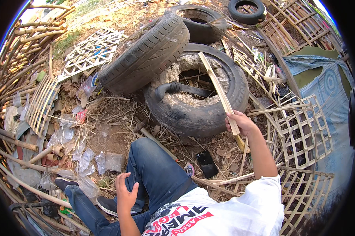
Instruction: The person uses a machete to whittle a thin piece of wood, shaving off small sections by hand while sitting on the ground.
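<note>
In my right hand I hold a bundle of pale split bamboo strips by its near end. The strips slant away to the far left, over a tyre that lies flat and is filled with rough concrete. My left hand is raised beside my bent knee, fingers apart, with nothing in it. A black phone rests on the ground by my knee. Next to the tyre's near left side lies a hammer, its handle running toward my leg.
A second tyre leans on the flat one; further tyres lie behind. Woven bamboo lattices stand at the right beside a blue cloth. Bamboo poles pile up at the left, near plastic litter and a grey block.
</note>
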Tool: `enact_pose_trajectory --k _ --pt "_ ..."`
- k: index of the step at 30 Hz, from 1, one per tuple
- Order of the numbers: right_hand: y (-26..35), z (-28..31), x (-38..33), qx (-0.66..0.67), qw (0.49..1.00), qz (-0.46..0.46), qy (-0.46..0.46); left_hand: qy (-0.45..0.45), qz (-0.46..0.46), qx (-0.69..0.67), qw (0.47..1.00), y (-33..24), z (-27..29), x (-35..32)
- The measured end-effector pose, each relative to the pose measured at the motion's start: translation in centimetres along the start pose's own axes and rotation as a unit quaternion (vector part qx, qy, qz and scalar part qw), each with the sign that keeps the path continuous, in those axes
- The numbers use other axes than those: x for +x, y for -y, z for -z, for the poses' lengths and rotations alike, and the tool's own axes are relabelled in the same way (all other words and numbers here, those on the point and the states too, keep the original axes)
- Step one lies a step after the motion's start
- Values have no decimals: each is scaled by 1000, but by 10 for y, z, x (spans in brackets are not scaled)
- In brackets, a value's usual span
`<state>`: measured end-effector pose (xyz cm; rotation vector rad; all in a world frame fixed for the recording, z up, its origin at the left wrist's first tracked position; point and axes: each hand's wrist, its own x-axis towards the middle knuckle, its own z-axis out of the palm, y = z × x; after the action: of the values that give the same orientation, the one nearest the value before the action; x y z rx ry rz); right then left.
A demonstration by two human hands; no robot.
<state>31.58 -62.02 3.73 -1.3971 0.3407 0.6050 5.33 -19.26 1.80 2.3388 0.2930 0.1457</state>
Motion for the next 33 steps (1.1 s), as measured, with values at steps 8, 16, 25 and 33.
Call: enact_pose_trajectory --k 8,16,25,33 --pt "-12 -28 -8 111 987 115 -3 -33 26 -20 999 18 10 -9" --pt "-42 32 -25 70 925 317 -197 45 -67 -12 997 -29 -18 33" --pt "-156 146 -29 -30 840 274 -467 158 -201 -37 966 -89 -77 83" --pt "-252 166 -26 -80 837 100 -533 225 -359 -29 906 -170 -149 166"
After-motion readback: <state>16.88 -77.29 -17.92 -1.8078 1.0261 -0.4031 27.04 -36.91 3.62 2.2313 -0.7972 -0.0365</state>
